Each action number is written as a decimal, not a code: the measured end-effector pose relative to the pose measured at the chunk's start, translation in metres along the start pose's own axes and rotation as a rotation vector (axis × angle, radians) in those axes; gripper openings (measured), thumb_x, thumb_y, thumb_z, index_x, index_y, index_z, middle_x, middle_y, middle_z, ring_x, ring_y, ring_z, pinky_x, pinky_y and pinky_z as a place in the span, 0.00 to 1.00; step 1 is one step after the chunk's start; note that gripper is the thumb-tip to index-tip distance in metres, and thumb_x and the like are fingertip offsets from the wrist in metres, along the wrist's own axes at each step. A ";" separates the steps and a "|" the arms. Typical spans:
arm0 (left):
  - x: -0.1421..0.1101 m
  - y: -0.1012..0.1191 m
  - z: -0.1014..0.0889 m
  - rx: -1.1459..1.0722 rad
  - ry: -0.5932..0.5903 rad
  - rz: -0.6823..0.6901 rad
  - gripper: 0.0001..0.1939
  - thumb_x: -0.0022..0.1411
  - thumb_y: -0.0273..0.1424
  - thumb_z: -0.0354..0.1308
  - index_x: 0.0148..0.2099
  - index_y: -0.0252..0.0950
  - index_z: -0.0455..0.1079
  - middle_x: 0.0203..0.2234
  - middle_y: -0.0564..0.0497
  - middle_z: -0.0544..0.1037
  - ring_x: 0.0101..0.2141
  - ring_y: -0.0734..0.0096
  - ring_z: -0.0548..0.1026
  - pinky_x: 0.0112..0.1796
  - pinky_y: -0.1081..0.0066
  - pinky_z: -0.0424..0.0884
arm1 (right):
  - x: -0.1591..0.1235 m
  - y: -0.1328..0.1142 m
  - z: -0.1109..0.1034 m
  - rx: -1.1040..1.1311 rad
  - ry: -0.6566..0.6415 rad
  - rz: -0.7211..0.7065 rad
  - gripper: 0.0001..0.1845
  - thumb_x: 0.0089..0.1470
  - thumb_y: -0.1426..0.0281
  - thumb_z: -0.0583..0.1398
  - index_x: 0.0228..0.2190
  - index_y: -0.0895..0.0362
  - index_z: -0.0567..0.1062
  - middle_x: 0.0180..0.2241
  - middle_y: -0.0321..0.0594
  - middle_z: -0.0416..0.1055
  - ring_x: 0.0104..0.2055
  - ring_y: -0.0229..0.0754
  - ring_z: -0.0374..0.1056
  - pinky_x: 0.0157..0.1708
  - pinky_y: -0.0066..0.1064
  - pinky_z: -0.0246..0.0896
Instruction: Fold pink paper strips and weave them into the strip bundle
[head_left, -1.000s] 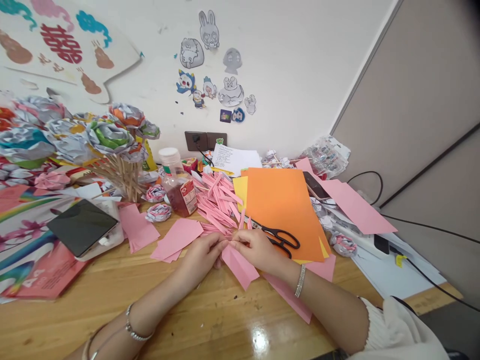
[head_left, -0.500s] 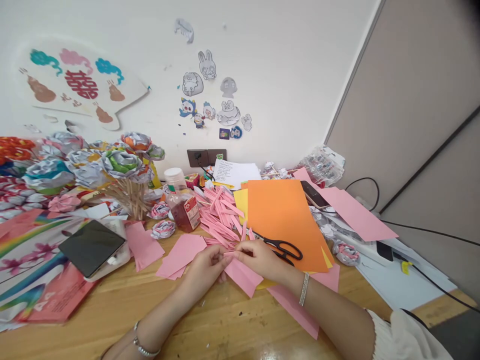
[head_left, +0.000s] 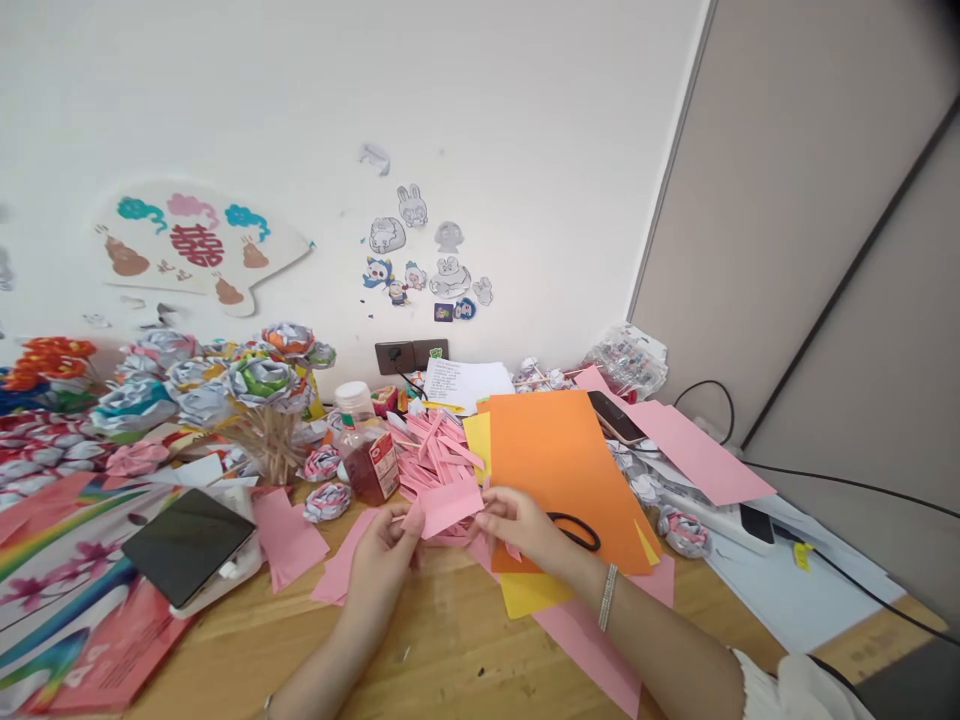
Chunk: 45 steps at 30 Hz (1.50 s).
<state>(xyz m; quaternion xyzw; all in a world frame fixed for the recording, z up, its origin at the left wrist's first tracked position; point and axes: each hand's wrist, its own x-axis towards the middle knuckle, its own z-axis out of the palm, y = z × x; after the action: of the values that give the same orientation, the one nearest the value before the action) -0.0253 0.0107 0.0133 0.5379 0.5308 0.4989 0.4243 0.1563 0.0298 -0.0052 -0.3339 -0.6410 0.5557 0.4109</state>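
Note:
Between my hands is a creased sheet of pink paper (head_left: 450,504). My left hand (head_left: 391,545) pinches its left end between thumb and fingers. At the right end, my right hand (head_left: 516,522) has its thumb and fingers closed on the paper's edge. Just behind the sheet lies a heap of folded pink paper strips (head_left: 431,450). Black-handled scissors (head_left: 577,532) rest on the orange paper (head_left: 544,450), partly covered by my right hand and wrist. Flat pink sheets (head_left: 345,565) lie beside my left hand.
A bottle of reddish liquid (head_left: 367,465) stands behind my left hand. Paper flowers on sticks (head_left: 266,400) fill the back left. A dark tablet or phone (head_left: 187,548) lies at left, another phone (head_left: 615,418) at back right. A power strip (head_left: 720,515) and cables are at right.
The pink paper has been lifted and turned from hanging down toward me to lying across between my hands. My hands have moved apart. The camera view has tilted up.

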 end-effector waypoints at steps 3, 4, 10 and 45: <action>-0.002 -0.005 0.005 -0.062 -0.033 -0.062 0.15 0.48 0.44 0.54 0.29 0.38 0.58 0.08 0.62 0.67 0.10 0.76 0.64 0.15 0.78 0.57 | 0.001 0.001 0.003 0.033 0.027 -0.057 0.19 0.48 0.58 0.55 0.35 0.60 0.67 0.27 0.38 0.67 0.26 0.35 0.63 0.26 0.26 0.57; -0.003 -0.007 0.008 -0.064 -0.054 -0.077 0.14 0.49 0.43 0.53 0.28 0.38 0.58 0.08 0.62 0.67 0.09 0.77 0.63 0.14 0.78 0.56 | 0.001 0.001 0.004 0.021 0.080 -0.077 0.17 0.48 0.58 0.55 0.32 0.60 0.67 0.25 0.37 0.67 0.25 0.35 0.63 0.26 0.26 0.57; -0.014 -0.010 0.021 0.016 -0.280 -0.069 0.14 0.45 0.40 0.56 0.22 0.38 0.57 0.13 0.59 0.68 0.15 0.75 0.67 0.16 0.77 0.58 | 0.000 0.002 0.004 -0.098 0.193 -0.065 0.17 0.51 0.57 0.51 0.24 0.59 0.66 0.19 0.33 0.61 0.22 0.35 0.59 0.23 0.25 0.54; -0.026 0.010 0.018 0.240 -0.266 0.148 0.16 0.53 0.40 0.50 0.20 0.36 0.63 0.15 0.56 0.66 0.21 0.73 0.62 0.23 0.75 0.58 | -0.012 -0.017 0.024 0.047 0.137 0.104 0.14 0.40 0.61 0.62 0.27 0.60 0.72 0.22 0.34 0.64 0.22 0.32 0.58 0.22 0.23 0.54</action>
<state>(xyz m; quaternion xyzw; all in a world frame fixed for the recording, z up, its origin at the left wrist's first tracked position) -0.0045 -0.0141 0.0182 0.6834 0.4848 0.3861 0.3858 0.1404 0.0061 0.0084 -0.3943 -0.5800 0.5668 0.4322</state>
